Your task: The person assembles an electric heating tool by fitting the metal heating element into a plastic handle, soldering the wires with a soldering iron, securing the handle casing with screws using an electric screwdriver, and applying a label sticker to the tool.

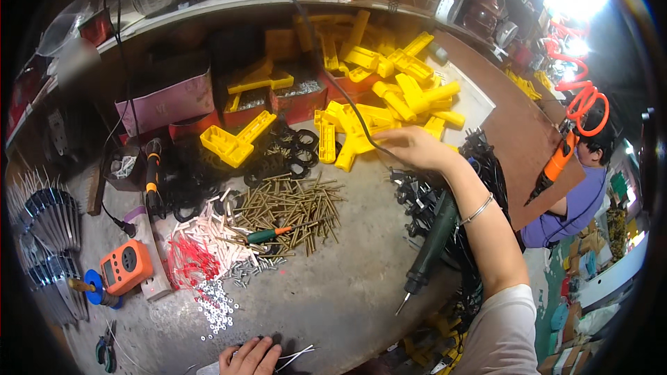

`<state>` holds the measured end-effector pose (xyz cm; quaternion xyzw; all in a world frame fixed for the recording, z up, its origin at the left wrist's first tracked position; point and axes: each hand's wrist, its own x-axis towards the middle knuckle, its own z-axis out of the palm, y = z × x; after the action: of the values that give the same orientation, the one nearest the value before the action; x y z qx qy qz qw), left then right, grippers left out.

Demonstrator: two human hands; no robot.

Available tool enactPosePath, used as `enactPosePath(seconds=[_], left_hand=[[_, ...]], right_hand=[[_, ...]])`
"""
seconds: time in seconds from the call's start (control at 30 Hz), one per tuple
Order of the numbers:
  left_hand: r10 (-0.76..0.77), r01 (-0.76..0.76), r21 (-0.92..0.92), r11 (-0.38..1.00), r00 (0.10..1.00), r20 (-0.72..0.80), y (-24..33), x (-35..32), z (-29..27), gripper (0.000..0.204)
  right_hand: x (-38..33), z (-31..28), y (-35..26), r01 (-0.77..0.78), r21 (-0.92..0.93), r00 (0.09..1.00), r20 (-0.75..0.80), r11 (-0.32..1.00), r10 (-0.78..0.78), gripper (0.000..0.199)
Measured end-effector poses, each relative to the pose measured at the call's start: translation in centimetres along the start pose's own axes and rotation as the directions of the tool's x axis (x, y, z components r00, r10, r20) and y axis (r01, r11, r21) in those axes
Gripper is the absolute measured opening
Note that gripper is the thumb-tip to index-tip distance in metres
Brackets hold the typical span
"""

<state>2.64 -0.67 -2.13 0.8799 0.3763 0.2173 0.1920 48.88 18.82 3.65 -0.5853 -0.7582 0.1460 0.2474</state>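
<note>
My right hand [417,148] reaches out to a pile of yellow plastic housings [361,140], fingers stretched toward a Y-shaped one. A black cable runs down past the fingertips and partly behind the hand. At the lower edge, the fingers of my left hand [249,357] curl over a silvery piece [208,369], mostly hidden. Thin white wires [299,354] stick out beside that hand. Beneath my right forearm lies a dark green electric screwdriver [432,243], its bit pointing toward me. Bundled black power cords with plugs [417,198] are heaped beside it.
Brass-coloured screws [292,212] lie mid-table with a green-orange screwdriver [267,235] on them. Nearby are white sleeves, red pieces, small washers [217,309] and black rings [299,156]. An orange meter [125,266] and metal blades [52,215] stand left. An orange tool [558,163] hangs right, near another person [573,201].
</note>
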Motion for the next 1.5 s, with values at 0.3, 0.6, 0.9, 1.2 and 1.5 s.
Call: enactPosePath(seconds=[0.3, 0.6, 0.9, 1.2, 1.5], left_hand=[[0.031, -0.031, -0.004, 1.000, 0.999, -0.037, 0.3, 0.3, -0.1, 0.069], [-0.004, -0.016, -0.225, 0.974, 0.996, -0.087, -0.1, -0.4, -0.6, 0.087], [-0.192, 0.213, -0.968, -0.134, 0.953, 0.236, 0.0, 0.3, -4.4, 0.079], [-0.538, -0.019, -0.993, -0.118, 0.842, 0.048, -1.4, -3.9, -2.8, 0.067], [-0.625, -0.019, -1.000, -0.020, 0.780, -0.003, -2.0, -5.0, -2.5, 0.065]], right_hand=[[4.3, -0.3, 6.3, -0.739, -0.285, 0.637, -0.590, 0.611, 0.496, 0.060], [-4.3, -5.2, -8.2, -0.004, 0.623, 0.816, -0.450, 0.782, 0.363, 0.037], [-12.5, 5.0, -24.6, 0.443, 0.472, 0.814, 0.143, 0.762, -0.562, 0.053], [-7.6, 9.7, -11.8, -0.264, -0.134, 0.958, -0.150, 0.955, 0.244, 0.018], [-6.3, 11.6, -11.6, -0.308, -0.227, 0.920, 0.178, 0.924, 0.350, 0.016]])
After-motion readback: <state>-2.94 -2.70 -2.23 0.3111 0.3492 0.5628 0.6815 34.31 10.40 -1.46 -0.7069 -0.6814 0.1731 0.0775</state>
